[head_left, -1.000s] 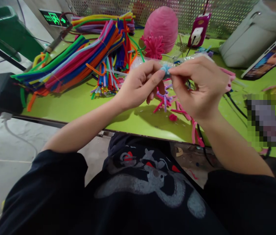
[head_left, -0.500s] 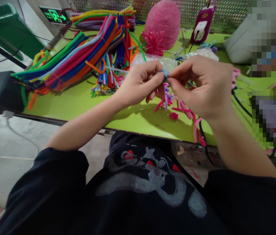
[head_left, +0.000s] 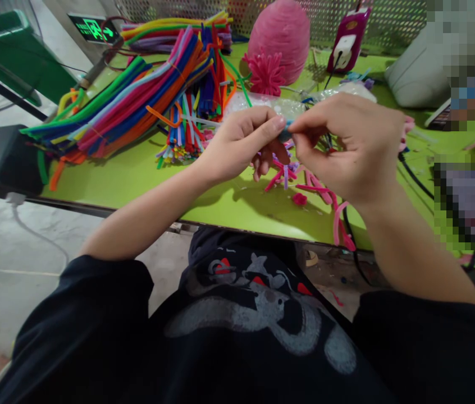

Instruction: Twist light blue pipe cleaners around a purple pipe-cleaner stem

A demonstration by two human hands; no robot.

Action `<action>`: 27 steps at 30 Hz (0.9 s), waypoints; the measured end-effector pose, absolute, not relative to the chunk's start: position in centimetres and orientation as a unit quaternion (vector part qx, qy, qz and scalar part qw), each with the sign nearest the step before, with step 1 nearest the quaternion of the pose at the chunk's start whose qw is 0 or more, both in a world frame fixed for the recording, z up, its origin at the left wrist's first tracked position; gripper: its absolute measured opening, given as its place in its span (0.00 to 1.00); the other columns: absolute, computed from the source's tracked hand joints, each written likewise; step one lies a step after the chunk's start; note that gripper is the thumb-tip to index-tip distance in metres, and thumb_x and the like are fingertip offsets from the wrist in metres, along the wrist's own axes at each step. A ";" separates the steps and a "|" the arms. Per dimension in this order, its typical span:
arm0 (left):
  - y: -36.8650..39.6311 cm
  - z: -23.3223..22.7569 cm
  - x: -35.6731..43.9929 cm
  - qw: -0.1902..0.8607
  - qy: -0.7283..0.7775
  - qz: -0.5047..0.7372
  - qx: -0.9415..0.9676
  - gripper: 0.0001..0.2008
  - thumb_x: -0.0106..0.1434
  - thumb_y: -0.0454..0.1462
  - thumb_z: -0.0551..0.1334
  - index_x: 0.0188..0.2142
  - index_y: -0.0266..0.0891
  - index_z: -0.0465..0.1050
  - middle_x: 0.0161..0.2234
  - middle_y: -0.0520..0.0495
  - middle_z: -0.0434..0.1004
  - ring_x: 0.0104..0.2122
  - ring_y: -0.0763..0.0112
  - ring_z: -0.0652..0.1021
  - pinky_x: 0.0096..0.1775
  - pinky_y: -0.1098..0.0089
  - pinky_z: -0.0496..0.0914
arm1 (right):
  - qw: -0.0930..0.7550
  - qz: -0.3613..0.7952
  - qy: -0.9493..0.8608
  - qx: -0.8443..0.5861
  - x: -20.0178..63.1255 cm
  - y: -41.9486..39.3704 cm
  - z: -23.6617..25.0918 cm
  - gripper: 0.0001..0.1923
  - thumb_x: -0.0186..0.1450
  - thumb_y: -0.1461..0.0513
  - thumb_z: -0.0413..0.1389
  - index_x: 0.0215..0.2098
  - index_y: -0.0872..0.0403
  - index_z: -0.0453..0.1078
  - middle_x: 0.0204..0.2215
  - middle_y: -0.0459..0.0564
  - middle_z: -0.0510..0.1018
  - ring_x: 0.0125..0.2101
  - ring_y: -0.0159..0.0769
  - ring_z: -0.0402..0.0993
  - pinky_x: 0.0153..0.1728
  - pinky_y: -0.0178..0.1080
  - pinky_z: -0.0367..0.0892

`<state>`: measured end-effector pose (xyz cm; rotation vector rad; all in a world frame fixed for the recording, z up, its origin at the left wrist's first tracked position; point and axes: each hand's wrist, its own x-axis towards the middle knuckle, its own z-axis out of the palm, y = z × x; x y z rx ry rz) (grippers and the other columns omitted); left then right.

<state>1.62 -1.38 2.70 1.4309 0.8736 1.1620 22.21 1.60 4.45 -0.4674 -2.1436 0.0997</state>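
Between my fingertips is a small blue pipe cleaner piece [head_left: 287, 130], mostly covered by the fingers, so its full shape is hidden. My left hand [head_left: 248, 139] pinches it from the left with thumb and forefinger, the other fingers curled below. From the right, the thumb and forefinger of my right hand [head_left: 349, 146] grip the same piece. Both hands are raised over the green table [head_left: 229, 202]. Beneath them lie pink and purple pipe cleaner pieces [head_left: 286, 174], partly hidden by the fingers.
Bundles of long coloured pipe cleaners [head_left: 136, 106] lie at the left, with a shorter bundle [head_left: 185, 132] beside them. Behind stand a pink ball of strands [head_left: 282, 42] and a purple power strip [head_left: 349, 42]. Black cable [head_left: 350, 241] hangs over the front edge near pink strips [head_left: 341, 224].
The left thumb and fingers have shifted slightly on the blue piece, and the lower left fingers have loosened a little. Both hands otherwise stay in nearly the same place.
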 end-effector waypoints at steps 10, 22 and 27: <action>-1.3 2.7 1.4 0.514 0.403 0.466 0.597 0.13 0.75 0.33 0.65 0.31 0.38 0.69 0.25 0.54 0.82 0.15 0.83 0.76 0.19 0.83 0.67 | 0.440 0.110 -0.861 -0.230 22.2 1.2 4.7 0.06 0.66 0.64 0.65 0.35 0.43 0.79 0.30 0.44 0.85 0.32 0.43 0.82 0.38 0.48 0.77; -1.3 1.6 1.2 0.411 0.408 0.514 0.633 0.18 0.73 0.47 0.67 0.33 0.42 0.63 0.23 0.56 0.79 0.16 0.82 0.75 0.21 0.81 0.66 | 0.479 0.173 -0.811 -0.287 21.5 1.5 2.5 0.14 0.71 0.46 0.68 0.39 0.45 0.77 0.33 0.50 0.83 0.35 0.46 0.83 0.42 0.49 0.83; -1.8 1.7 1.6 0.404 0.414 0.513 0.634 0.16 0.73 0.44 0.67 0.32 0.43 0.64 0.22 0.55 0.79 0.16 0.82 0.73 0.20 0.81 0.65 | 0.478 0.254 -0.800 -0.261 21.2 1.6 1.6 0.16 0.72 0.43 0.67 0.42 0.45 0.78 0.33 0.48 0.83 0.32 0.43 0.81 0.37 0.47 0.82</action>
